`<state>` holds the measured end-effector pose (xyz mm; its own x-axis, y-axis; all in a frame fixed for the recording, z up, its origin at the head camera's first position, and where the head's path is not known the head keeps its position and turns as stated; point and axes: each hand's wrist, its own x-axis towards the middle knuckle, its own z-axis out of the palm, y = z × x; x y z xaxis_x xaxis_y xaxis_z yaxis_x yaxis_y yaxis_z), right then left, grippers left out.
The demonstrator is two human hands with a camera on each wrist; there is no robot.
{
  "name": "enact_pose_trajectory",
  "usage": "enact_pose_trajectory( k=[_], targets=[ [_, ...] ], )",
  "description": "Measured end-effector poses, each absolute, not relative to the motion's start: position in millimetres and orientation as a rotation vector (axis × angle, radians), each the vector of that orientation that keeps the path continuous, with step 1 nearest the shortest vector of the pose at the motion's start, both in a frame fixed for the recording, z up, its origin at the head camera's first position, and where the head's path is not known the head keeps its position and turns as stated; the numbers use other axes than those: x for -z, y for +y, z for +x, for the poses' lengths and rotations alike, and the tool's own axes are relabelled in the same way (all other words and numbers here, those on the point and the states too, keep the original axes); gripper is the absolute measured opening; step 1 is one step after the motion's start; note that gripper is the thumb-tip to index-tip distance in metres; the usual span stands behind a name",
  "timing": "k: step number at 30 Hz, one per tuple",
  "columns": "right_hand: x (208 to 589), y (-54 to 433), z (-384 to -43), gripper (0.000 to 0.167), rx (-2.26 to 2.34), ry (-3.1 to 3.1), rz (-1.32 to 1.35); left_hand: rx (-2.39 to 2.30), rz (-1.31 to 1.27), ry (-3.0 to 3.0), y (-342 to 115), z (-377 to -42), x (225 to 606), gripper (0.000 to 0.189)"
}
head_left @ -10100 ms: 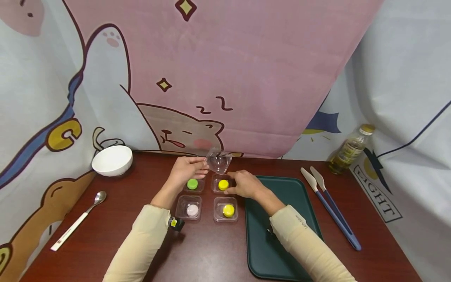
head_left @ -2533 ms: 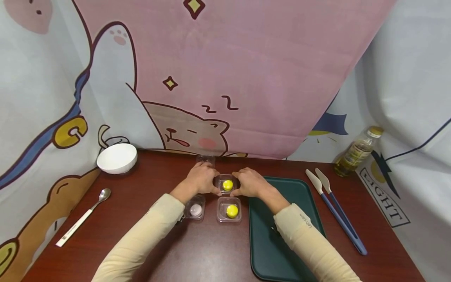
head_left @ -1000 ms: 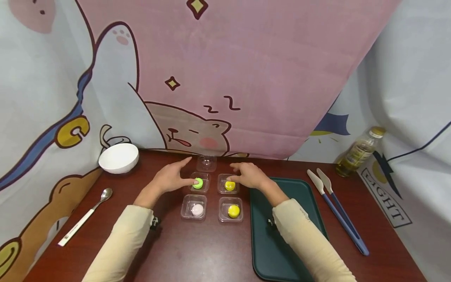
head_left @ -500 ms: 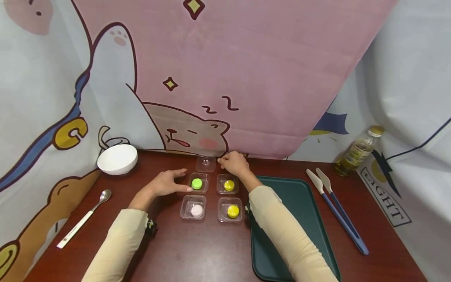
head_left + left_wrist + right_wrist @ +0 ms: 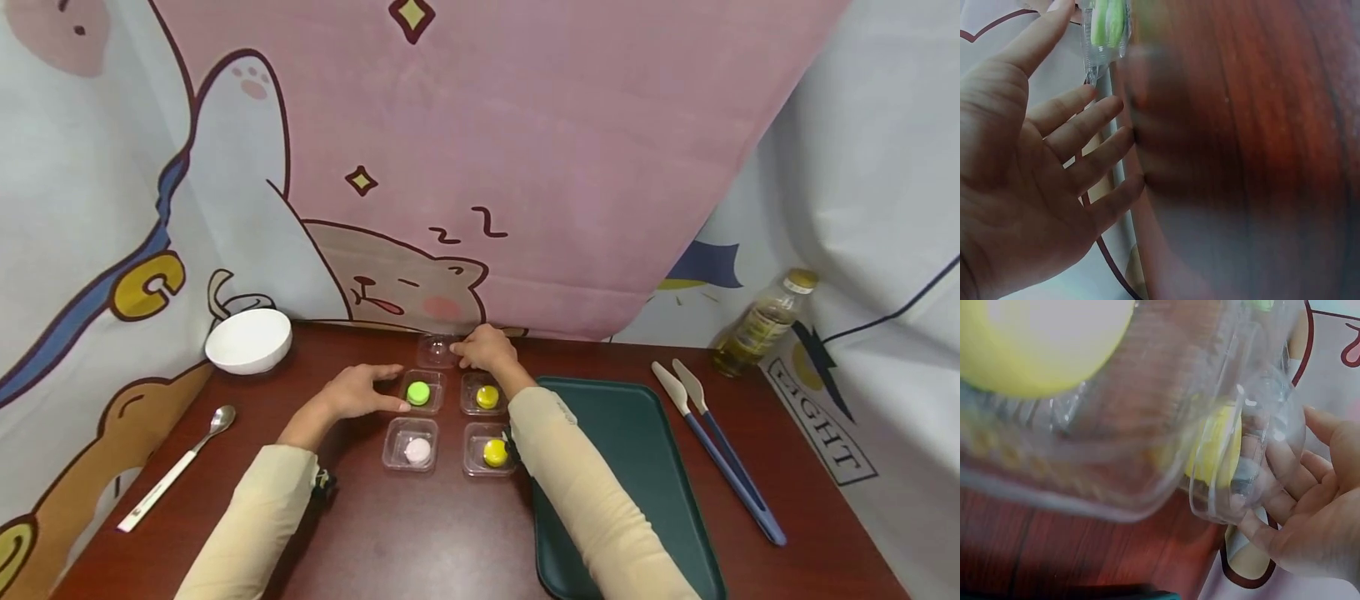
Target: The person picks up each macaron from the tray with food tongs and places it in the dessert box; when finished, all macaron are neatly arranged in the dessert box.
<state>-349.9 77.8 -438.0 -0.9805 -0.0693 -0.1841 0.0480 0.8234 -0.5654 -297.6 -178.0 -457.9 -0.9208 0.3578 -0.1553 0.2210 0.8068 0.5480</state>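
Observation:
At the back of the table lies a clear plastic domed lid (image 5: 435,353). My right hand (image 5: 489,350) reaches to its right edge, fingertips right at the plastic; in the right wrist view the fingers look loosely spread. My left hand (image 5: 349,395) is beside the back-left clear box, which holds a green macaron (image 5: 417,393). Its thumb tip overlaps the box's left side, and the other fingers are straight and spread. The back-right box holds a yellow macaron (image 5: 487,397). In front stand two more clear boxes, with a pale pink macaron (image 5: 417,452) and another yellow macaron (image 5: 495,452).
A dark green tray (image 5: 637,442) lies on the right, partly under my right sleeve. Beyond it are tongs (image 5: 731,467) with blue arms and an oil bottle (image 5: 757,325). On the left are a white bowl (image 5: 248,342) and a spoon (image 5: 176,471). A printed cloth hangs behind.
The lid, held by my left hand in the oldest frame, now lies at the back. My right hand has moved from the back-right box to the lid; my left hand has shifted left.

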Motion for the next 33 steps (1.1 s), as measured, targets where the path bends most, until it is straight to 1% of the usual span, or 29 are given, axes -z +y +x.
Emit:
enact_pose_trajectory(
  k=[8, 17, 24, 33],
  targets=[
    [439.1, 65.6, -342.1, 0.043, 0.772, 2.824, -0.002, -0.762, 0.444, 2.743, -177.3, -291.8, 460.5, 0.084],
    [434.5, 61.1, -341.3, 0.037, 0.681, 2.840, 0.117, -0.716, 0.451, 2.775, -173.5, -292.0, 460.0, 0.080],
    [431.7, 61.1, -345.6, 0.032, 0.680, 2.845, 0.144, -0.707, 0.427, 2.772, -172.8, -293.0, 458.2, 0.078],
    [429.6, 65.4, -352.2, 0.030, 0.789, 2.836, 0.144, -0.719, 0.424, 2.776, -172.9, -294.7, 455.9, 0.081]
  ],
)
